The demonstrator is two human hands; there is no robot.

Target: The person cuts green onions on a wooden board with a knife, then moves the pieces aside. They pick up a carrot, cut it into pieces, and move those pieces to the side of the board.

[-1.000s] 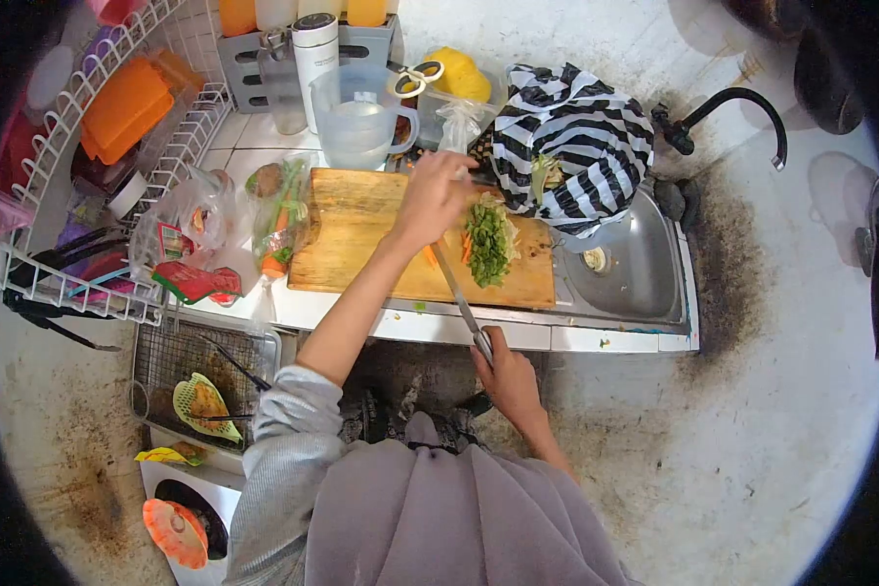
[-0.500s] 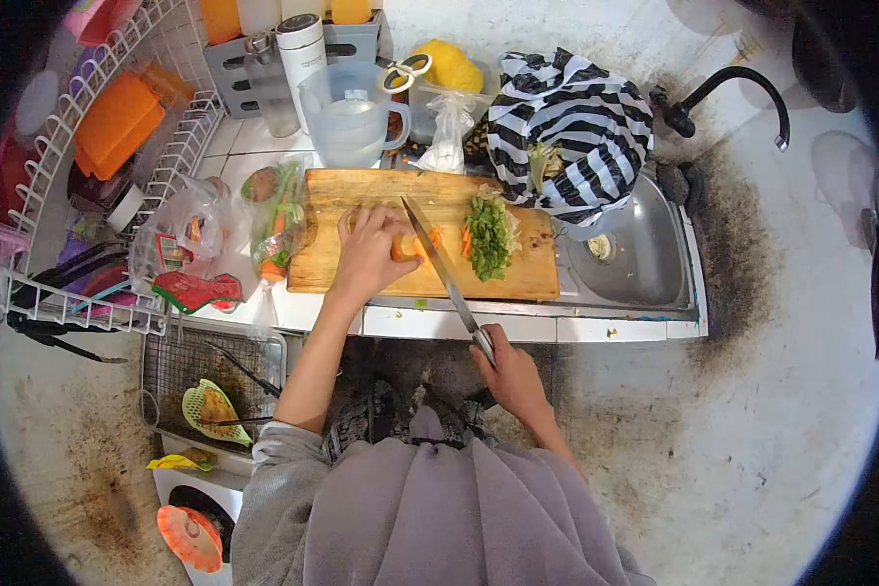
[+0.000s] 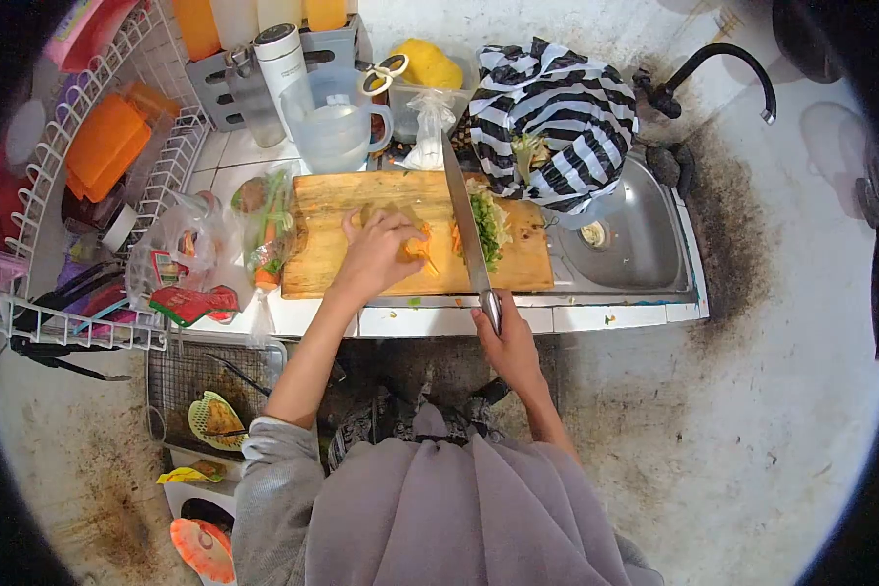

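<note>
On the wooden cutting board (image 3: 322,205), my left hand (image 3: 373,256) bends its fingers over sliced carrot (image 3: 421,246), with thin orange strips showing at the fingertips. My right hand (image 3: 510,344) grips the handle of a large kitchen knife (image 3: 467,210). The blade points away from me and stands to the right of the carrot, apart from it, partly covering the chopped greens (image 3: 486,232). Pale shredded vegetable (image 3: 500,220) lies along the right side of those greens.
A bowl covered by a black-and-white striped bag (image 3: 557,127) stands beside the sink (image 3: 654,249), under a black faucet (image 3: 723,59). Behind the board is a clear water jug (image 3: 332,127). Bagged vegetables (image 3: 269,225) and a white dish rack (image 3: 166,176) are at left.
The knife has moved from beside the carrot to the right, over the greens, and its blade is turned more upright in view. The carrot under my left hand now shows loose strips.
</note>
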